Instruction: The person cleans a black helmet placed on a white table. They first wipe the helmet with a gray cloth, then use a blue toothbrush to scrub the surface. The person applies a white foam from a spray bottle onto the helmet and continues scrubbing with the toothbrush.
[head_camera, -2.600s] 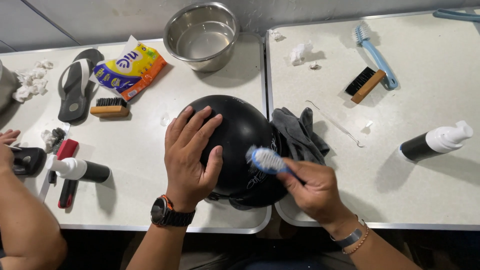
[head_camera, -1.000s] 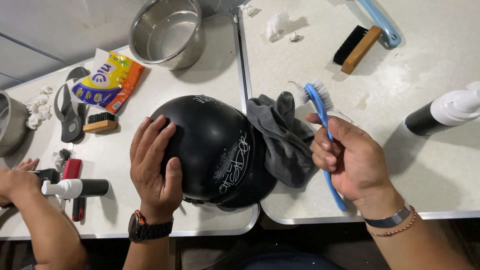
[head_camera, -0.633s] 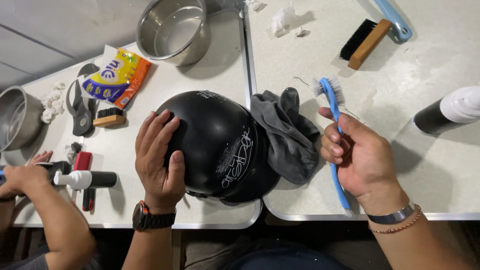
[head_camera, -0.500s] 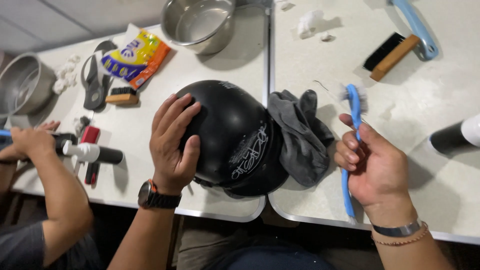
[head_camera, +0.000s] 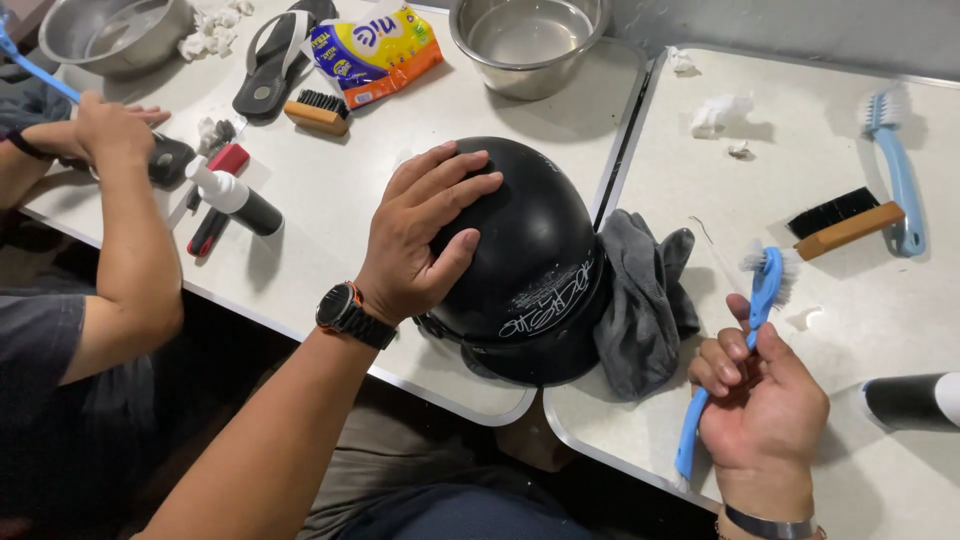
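Head view showed 2 white counters (head_camera: 330, 210) set side by side with a narrow gap between them. Across that gap, at the near edge, sat a black helmet (head_camera: 530, 265), dome up, with pale lettering on its lower side. A grey cloth (head_camera: 640, 300) lay bunched against the helmet's right side on the right counter.

The left hand (head_camera: 420, 235) lay flat on the helmet's crown, fingers spread wide and thumb pressed to the shell, a dark wristwatch (head_camera: 345, 315) on its wrist. The right hand (head_camera: 760, 400) was closed around the handle of a blue brush (head_camera: 745, 345) with white bristles, held upright just right of the cloth and clear of the helmet.

At the far edge of the left counter stood 1 steel bowl (head_camera: 530, 40); a 2nd steel bowl (head_camera: 110, 30) sat at the far left corner. Beside it lay a dark sandal (head_camera: 270, 65), a yellow and blue packet (head_camera: 375, 50) and a small wooden brush (head_camera: 315, 110). A black bottle with a white spray top (head_camera: 235, 195) lay nearer.

On the right counter were another blue brush (head_camera: 895, 170), a wooden brush with black bristles (head_camera: 840, 220), scraps of white tissue (head_camera: 720, 110) and, at the right edge, a black and white bottle (head_camera: 915, 400).

Another person's hand (head_camera: 110, 130) at the left gripped a dark object that I could not make out.
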